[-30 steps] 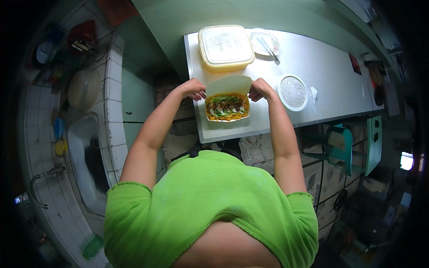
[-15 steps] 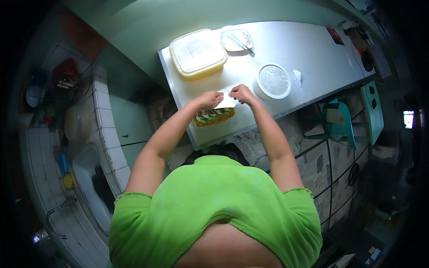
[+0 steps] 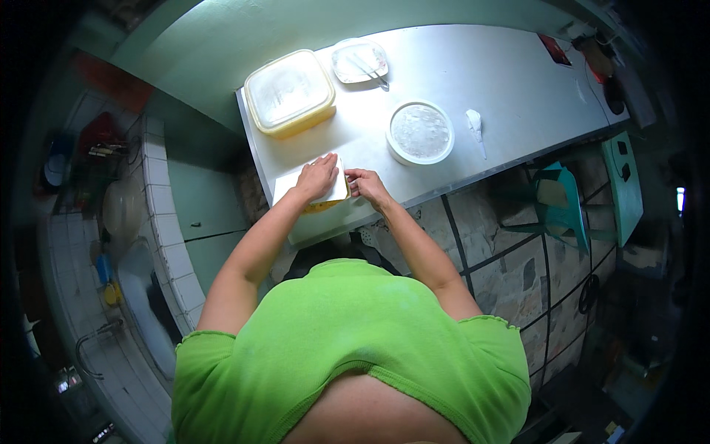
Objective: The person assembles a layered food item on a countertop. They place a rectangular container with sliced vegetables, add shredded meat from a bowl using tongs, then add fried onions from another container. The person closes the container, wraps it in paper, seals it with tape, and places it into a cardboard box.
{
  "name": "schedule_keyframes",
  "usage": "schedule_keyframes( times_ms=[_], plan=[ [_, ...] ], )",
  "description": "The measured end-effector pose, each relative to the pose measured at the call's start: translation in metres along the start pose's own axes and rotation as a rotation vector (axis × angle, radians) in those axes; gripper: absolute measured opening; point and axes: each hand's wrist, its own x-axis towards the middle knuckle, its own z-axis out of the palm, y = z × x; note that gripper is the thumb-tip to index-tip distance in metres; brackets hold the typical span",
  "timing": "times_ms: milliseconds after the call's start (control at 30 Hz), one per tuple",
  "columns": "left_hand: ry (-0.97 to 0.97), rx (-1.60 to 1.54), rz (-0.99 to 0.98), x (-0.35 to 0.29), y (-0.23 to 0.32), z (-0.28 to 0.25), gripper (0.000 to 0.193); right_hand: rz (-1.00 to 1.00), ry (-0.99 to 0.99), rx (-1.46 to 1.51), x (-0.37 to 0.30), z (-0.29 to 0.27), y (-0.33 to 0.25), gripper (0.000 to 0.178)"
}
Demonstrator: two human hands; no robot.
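A flat white lid (image 3: pixel 337 192) lies over a rectangular food tray (image 3: pixel 324 208) near the table's left front corner. Only a yellow strip of the tray shows along its near and right edges; the food inside is hidden. On top of the lid rests my left hand (image 3: pixel 318 177), palm down, its fingers stretched out flat. My right hand (image 3: pixel 367 186) is at the right edge of the lid and tray, its fingertips closed together on the lid's rim.
Behind my hands stands a yellow tub (image 3: pixel 292 92) with a translucent lid. Beside it a small dish (image 3: pixel 355 55) bears a metal utensil. A round white tub (image 3: pixel 420 133) and a white spoon-like item (image 3: pixel 475 124) are to the right. A teal chair (image 3: pixel 566 200) stands beyond the table's front edge.
The white lid has come down over the tray, covering the green and white topping. My left hand has flattened onto it, and my right hand has moved nearer, to its right edge. The view has shifted.
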Motion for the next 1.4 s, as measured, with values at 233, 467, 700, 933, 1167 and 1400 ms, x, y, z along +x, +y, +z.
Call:
schedule_keyframes(
  times_ms=[233, 467, 700, 933, 1167, 1400],
  plan=[
    [0.049, 0.07, -0.072, -0.008, 0.01, 0.01, 0.052, 0.016, -0.046, 0.052, 0.0, 0.0, -0.001, 0.05],
    [0.283, 0.166, -0.07, -0.017, 0.02, 0.03, 0.052, -0.072, -0.019, 0.076, -0.002, 0.001, 0.011, 0.051],
    [0.298, 0.106, -0.074, -0.014, 0.02, 0.033, 0.051, -0.242, 0.086, -0.182, -0.01, 0.01, 0.024, 0.045],
    [0.371, -0.046, 0.038, -0.015, 0.012, 0.035, 0.058, -0.591, 0.196, -0.723, -0.021, 0.024, 0.026, 0.054],
    [0.562, -0.257, -0.329, -0.063, -0.042, 0.0, 0.032, -0.561, 0.092, -0.875, -0.021, 0.02, 0.02, 0.053],
    [0.347, -0.596, -0.539, -0.113, -0.113, -0.021, 0.033, -0.534, 0.162, -0.759, -0.01, 0.019, -0.013, 0.03]
  ],
)
